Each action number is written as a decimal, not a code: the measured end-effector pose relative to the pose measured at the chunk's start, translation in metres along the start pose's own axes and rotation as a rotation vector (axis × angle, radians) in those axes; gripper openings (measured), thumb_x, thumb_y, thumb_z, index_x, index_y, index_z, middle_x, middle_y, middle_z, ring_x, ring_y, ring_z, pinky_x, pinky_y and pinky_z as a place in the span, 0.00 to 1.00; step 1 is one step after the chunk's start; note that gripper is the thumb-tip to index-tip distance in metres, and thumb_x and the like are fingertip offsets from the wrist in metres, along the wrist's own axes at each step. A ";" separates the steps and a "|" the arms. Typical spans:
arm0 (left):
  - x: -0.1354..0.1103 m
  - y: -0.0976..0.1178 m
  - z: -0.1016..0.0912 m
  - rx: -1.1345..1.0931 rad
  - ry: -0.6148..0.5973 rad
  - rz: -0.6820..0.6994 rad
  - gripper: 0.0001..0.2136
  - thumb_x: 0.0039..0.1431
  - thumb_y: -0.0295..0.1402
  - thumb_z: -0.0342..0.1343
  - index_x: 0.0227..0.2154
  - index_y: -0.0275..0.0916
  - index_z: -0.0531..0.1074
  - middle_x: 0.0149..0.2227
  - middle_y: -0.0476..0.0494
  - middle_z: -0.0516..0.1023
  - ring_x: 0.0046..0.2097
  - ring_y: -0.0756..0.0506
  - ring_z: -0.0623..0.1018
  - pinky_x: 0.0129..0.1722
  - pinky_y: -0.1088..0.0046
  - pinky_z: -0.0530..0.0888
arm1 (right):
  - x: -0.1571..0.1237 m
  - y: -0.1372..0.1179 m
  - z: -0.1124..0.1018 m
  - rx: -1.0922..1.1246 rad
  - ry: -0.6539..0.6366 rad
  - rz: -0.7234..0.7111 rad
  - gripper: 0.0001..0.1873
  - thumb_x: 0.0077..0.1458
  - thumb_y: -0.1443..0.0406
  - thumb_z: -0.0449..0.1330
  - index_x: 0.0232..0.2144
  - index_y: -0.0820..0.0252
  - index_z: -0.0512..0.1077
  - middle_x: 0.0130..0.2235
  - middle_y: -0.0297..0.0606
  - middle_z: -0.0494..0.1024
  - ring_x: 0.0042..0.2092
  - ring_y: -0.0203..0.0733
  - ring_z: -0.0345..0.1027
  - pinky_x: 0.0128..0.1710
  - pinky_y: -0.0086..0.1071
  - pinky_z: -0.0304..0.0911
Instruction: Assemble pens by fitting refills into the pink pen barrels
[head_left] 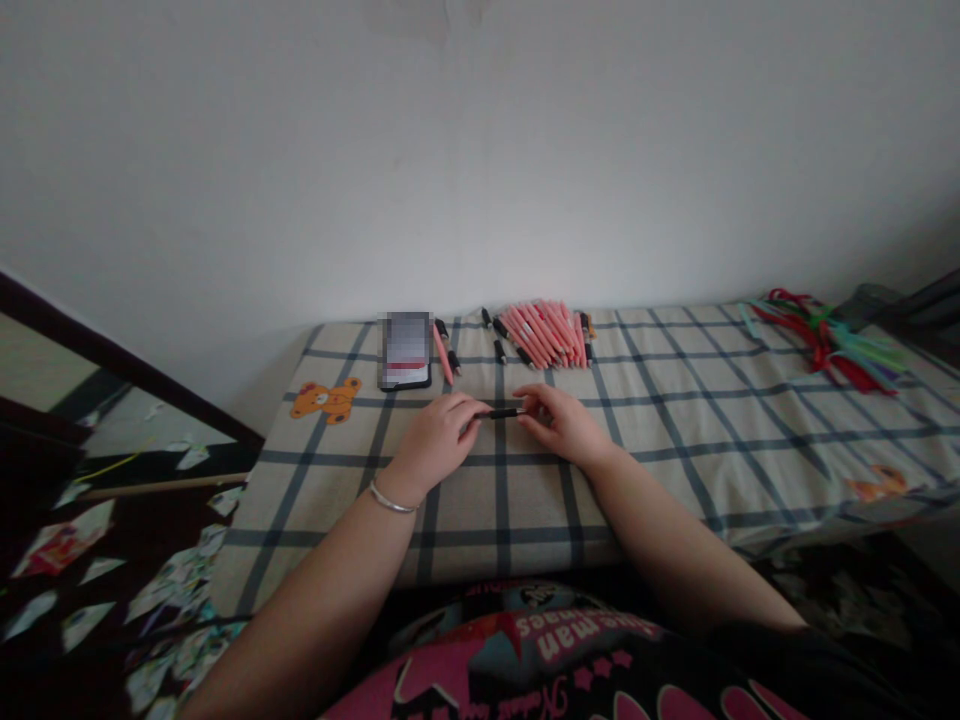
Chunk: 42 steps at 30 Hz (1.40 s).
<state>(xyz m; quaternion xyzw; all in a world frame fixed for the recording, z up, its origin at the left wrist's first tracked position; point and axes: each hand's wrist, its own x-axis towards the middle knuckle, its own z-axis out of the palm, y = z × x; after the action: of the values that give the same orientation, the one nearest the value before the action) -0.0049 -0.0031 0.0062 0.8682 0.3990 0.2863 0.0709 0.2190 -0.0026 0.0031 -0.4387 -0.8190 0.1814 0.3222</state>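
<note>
In front of me, just above the cloth, a slim black pen (502,413) lies level between my two hands. My left hand (444,437) pinches its left end with thumb and fingers. The fingertips of my right hand (568,426) close on the other end, where a paler tip shows. Beyond the hands is a pile of pink pen barrels (546,335). Short black pen parts (500,351) lie around that pile. Nearer the left hand rest a single pink barrel (442,350) and a couple of black parts (453,362).
A phone-like device (420,378), its screen blurred out, lies at the back left of the checked tablecloth (360,520). A bundle of red, green and pale blue strips (832,345) sits far right. The wall rises behind the table; paper scraps (172,600) litter the floor left.
</note>
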 end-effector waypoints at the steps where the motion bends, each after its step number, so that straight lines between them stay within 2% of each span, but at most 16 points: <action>1: 0.000 0.000 0.000 -0.003 -0.004 -0.003 0.11 0.57 0.24 0.50 0.41 0.39 0.71 0.41 0.44 0.74 0.43 0.45 0.74 0.46 0.65 0.72 | 0.000 0.000 0.001 0.008 0.010 -0.003 0.16 0.53 0.67 0.57 0.46 0.57 0.66 0.33 0.35 0.73 0.34 0.37 0.67 0.35 0.30 0.63; 4: 0.000 0.000 0.000 -0.004 -0.014 -0.012 0.11 0.58 0.24 0.50 0.42 0.39 0.71 0.41 0.44 0.74 0.44 0.45 0.74 0.46 0.65 0.72 | 0.000 0.001 0.002 -0.010 0.022 0.005 0.15 0.51 0.69 0.58 0.43 0.57 0.67 0.32 0.34 0.73 0.34 0.37 0.67 0.34 0.30 0.63; 8: 0.000 0.000 0.000 0.003 -0.018 -0.014 0.11 0.58 0.25 0.50 0.42 0.40 0.71 0.41 0.44 0.74 0.44 0.46 0.74 0.46 0.65 0.72 | 0.002 0.001 0.002 -0.060 -0.013 0.004 0.08 0.52 0.70 0.57 0.37 0.59 0.69 0.31 0.35 0.72 0.32 0.37 0.66 0.34 0.30 0.62; 11: 0.000 0.000 0.001 0.000 -0.016 -0.005 0.11 0.57 0.24 0.51 0.41 0.40 0.72 0.40 0.44 0.74 0.43 0.46 0.74 0.46 0.65 0.72 | 0.003 0.000 0.000 -0.069 -0.026 0.002 0.06 0.52 0.70 0.57 0.35 0.59 0.70 0.31 0.35 0.71 0.32 0.37 0.65 0.34 0.30 0.61; 25: 0.000 -0.003 0.003 -0.003 -0.004 0.028 0.13 0.56 0.23 0.51 0.43 0.40 0.71 0.41 0.45 0.75 0.44 0.46 0.74 0.46 0.65 0.72 | 0.002 0.002 0.000 -0.097 -0.061 0.037 0.04 0.55 0.68 0.56 0.35 0.60 0.70 0.33 0.39 0.73 0.36 0.40 0.67 0.37 0.33 0.61; 37: 0.000 -0.004 0.004 -0.007 0.012 0.049 0.12 0.56 0.24 0.52 0.42 0.40 0.72 0.40 0.45 0.75 0.43 0.46 0.74 0.46 0.65 0.72 | 0.004 0.000 -0.002 -0.107 -0.089 0.027 0.07 0.58 0.66 0.53 0.32 0.60 0.71 0.31 0.39 0.73 0.36 0.41 0.67 0.38 0.33 0.62; 42: -0.001 -0.003 0.004 -0.020 0.002 0.007 0.11 0.57 0.24 0.51 0.42 0.40 0.72 0.41 0.44 0.74 0.43 0.46 0.74 0.46 0.66 0.72 | 0.003 0.000 -0.001 -0.098 -0.071 0.016 0.07 0.59 0.65 0.53 0.36 0.59 0.70 0.33 0.39 0.74 0.38 0.42 0.67 0.40 0.34 0.62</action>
<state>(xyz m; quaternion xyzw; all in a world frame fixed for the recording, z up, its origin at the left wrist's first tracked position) -0.0047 -0.0011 0.0014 0.8686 0.3930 0.2914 0.0784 0.2183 -0.0004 0.0053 -0.4539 -0.8343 0.1589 0.2697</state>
